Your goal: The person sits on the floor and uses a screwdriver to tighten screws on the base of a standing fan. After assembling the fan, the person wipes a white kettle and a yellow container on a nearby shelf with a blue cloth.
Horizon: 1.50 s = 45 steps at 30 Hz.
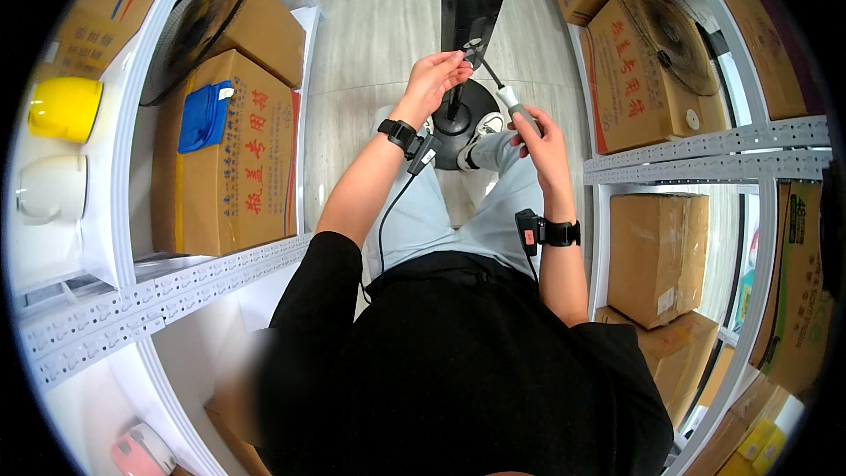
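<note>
In front of me stands a black pedestal fan column point(472, 11) on a round black base point(452, 120), with its top cut off by the view's upper edge. My right hand point(547, 148) is closed around the grey-and-white handle of a screwdriver point(508, 99). Its dark shaft slants up and left to the lower part of the column. My left hand point(432, 82) is at that same spot, thumb and fingers pinched together beside the screwdriver's tip. What the left fingertips hold, if anything, is too small to make out.
Metal shelves run along both sides. On the left are a large cardboard box point(238, 176), a round fan guard point(198, 31) and a yellow rounded object point(66, 109). At right another fan guard point(667, 35) leans on boxes. Cables hang from my wristbands.
</note>
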Each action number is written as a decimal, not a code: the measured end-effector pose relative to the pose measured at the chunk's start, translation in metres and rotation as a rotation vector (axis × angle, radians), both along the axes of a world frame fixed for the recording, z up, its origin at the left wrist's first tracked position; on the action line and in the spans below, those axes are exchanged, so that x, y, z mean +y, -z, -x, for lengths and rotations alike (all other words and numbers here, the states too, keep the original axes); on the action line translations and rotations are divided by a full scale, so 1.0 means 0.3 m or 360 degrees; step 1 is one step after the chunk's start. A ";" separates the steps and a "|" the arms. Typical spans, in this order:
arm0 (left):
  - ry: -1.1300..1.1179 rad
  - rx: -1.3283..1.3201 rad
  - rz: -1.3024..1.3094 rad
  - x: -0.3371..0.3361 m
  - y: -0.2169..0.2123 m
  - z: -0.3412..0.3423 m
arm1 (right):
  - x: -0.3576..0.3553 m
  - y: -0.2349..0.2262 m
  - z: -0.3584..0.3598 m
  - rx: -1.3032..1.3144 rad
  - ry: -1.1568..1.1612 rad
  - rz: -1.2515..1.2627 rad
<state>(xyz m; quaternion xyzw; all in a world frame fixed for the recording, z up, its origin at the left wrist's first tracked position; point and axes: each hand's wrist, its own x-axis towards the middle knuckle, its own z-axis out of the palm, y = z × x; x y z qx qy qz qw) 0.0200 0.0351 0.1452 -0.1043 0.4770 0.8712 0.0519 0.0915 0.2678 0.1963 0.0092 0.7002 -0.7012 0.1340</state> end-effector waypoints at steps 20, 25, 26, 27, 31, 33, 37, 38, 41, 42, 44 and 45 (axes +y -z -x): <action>0.0516 -0.0074 0.0009 0.094 -0.071 0.096 | 0.134 0.015 -0.071 0.0642 0.0248 -0.0715; 0.0383 -0.0002 -0.0137 0.145 -0.085 0.122 | 0.110 0.034 -0.042 0.0611 0.0374 -0.0602; 0.0337 0.0017 -0.0235 0.150 -0.078 0.134 | 0.100 0.049 -0.023 0.0472 0.0355 -0.0477; 0.0290 0.0037 -0.0332 0.155 -0.071 0.143 | 0.092 0.060 -0.007 0.0333 0.0333 -0.0352; 0.0049 -0.0026 -0.0473 0.217 -0.083 0.167 | 0.066 0.059 0.037 0.0299 0.0363 -0.0355; 0.0018 -0.0025 -0.0542 0.227 -0.091 0.177 | 0.058 0.042 0.051 0.0277 0.0375 -0.0379; 0.0048 0.0024 -0.0611 0.220 -0.086 0.214 | 0.055 0.070 0.089 0.0413 0.0422 -0.0431; 0.0064 0.0042 -0.0609 0.216 -0.085 0.220 | 0.057 0.071 0.097 0.0435 0.0421 -0.0445; 0.0084 0.0058 -0.0608 0.216 -0.089 0.230 | 0.063 0.069 0.113 0.0468 0.0413 -0.0460; 0.0087 0.0057 -0.0608 0.218 -0.092 0.233 | 0.065 0.067 0.119 0.0474 0.0409 -0.0460; 0.0051 0.0057 -0.0621 0.215 -0.086 0.239 | 0.064 0.071 0.133 0.0552 0.0396 -0.0472; 0.0032 0.0057 -0.0628 0.215 -0.084 0.242 | 0.064 0.073 0.140 0.0592 0.0389 -0.0478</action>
